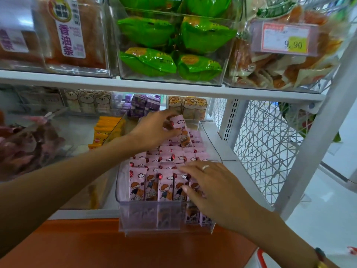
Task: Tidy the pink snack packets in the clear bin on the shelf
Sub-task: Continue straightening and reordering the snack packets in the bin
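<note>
shelf (222, 151): white, clear bin (123, 192) set at front edge. packets (166, 157) stood in rows inside; front rows judged tidy, rear still loose. left hand (154, 130): closed on raised packet (178, 123) at rear. right hand (214, 188): open, laid flat on front row. upper shelf (154, 86) judged to crowd rear reach; orange packs (108, 128) alongside.

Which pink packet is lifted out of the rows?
The pink packet pinched by the left hand at the bin's back; it sticks up, while the others stand packed in rows.
</note>
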Demonstrator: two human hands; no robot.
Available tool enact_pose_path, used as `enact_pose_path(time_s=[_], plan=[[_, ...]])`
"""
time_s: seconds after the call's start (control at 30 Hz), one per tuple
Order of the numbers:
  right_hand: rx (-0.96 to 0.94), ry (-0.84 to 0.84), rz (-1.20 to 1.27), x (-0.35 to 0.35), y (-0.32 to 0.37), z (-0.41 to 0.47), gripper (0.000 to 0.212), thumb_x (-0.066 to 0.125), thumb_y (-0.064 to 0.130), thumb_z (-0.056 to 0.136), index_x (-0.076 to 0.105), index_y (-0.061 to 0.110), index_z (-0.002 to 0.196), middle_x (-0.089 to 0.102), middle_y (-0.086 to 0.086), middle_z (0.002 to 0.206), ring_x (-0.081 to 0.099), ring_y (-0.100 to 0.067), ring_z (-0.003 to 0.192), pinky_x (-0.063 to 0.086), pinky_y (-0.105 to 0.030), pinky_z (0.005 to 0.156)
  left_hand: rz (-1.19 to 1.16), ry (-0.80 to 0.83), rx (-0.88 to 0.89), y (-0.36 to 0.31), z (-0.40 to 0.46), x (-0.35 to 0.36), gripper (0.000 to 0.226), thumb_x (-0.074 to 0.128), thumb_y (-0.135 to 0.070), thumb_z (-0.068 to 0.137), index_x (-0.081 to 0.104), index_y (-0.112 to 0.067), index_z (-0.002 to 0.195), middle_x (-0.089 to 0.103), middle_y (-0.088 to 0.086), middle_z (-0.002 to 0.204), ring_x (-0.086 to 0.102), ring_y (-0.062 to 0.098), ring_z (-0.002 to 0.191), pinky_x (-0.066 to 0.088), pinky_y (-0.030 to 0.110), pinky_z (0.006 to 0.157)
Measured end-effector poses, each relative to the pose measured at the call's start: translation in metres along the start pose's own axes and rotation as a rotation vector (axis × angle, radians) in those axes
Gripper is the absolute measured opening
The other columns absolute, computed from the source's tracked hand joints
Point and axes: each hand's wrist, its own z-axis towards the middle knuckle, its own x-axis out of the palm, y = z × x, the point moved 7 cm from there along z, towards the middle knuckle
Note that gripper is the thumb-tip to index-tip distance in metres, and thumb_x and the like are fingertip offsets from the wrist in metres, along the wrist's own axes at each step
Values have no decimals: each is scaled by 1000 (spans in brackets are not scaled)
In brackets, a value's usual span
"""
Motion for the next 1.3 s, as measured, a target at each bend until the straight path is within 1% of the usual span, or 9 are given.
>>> enact_pose_path(time_s=[0.27, 0.4, 0.47, 0.6, 0.83, 1.0, 1.1, 1.23, 1.3], plan=[[-31, -123, 76, -19, -4, 2, 31, 49, 28, 95, 56, 32, 126, 54, 15, 127, 36, 3, 118, 17, -5, 92, 169, 194, -7, 3, 27, 43, 48, 71, -39, 82, 50, -22, 122, 63, 1, 117, 58, 12, 92, 48, 29, 84], [161, -310, 117, -42, -35, -6, 33, 53, 20, 93, 55, 26, 125, 53, 11, 122, 40, 4, 108, 27, -4, 85, 311, 336, 44, 11, 22, 66, 23, 53, -41, 94, 64, -21, 100, 65, 5, 101, 53, 10, 77, 41, 26, 78], [281, -293, 163, -40, -51, -12, 37, 49, 28, 95, 45, 25, 132, 55, 7, 119, 50, -1, 97, 40, -14, 81, 314, 374, 55, 11, 19, 67, 27, 44, -37, 99, 63, -21, 88, 64, 4, 91, 50, 10, 72, 39, 28, 77], [376, -208, 284, -28, -59, -17, 34, 44, 34, 96, 49, 26, 129, 63, 14, 91, 62, 2, 71, 43, -11, 56, 288, 219, 78, 7, 17, 53, 31, 49, -36, 97, 62, -21, 121, 63, 1, 119, 51, 10, 91, 34, 22, 77], [381, -240, 360, -27, -55, -18, 27, 48, 25, 96, 55, 19, 121, 63, 8, 88, 63, 0, 67, 40, -4, 49, 263, 248, 101, -4, 9, 58, 28, 61, -39, 90, 70, -21, 110, 68, -4, 114, 56, 7, 92, 43, 25, 84], [396, -235, 323, -30, -57, -21, 31, 46, 32, 96, 52, 25, 126, 64, 12, 90, 64, -2, 71, 44, -15, 55, 309, 152, 48, -7, 12, 54, 18, 63, -37, 89, 68, -23, 98, 66, -1, 113, 56, 13, 98, 38, 25, 83], [387, -290, 279, -36, -55, -21, 34, 48, 37, 94, 49, 29, 128, 55, 22, 85, 58, 4, 70, 39, -13, 56, 101, -4, -33, -8, 8, 40, 16, 57, -32, 93, 62, -19, 102, 63, 1, 117, 60, 18, 102, 46, 27, 83], [333, -448, 267, -52, -45, -17, 31, 53, 30, 92, 55, 26, 123, 56, 14, 88, 53, 2, 74, 34, -10, 56, -457, -289, -174, -7, -13, 6, 12, 51, -26, 97, 54, -15, 101, 61, -8, 94, 57, 3, 85, 46, 6, 64], [289, -493, 335, -57, -35, -12, 27, 55, 24, 92, 59, 24, 118, 56, 13, 88, 54, -1, 77, 38, -11, 58, -596, -394, -156, -13, -33, -9, 11, 53, -27, 96, 54, -17, 100, 62, -11, 91, 58, -1, 83, 47, 5, 66]])
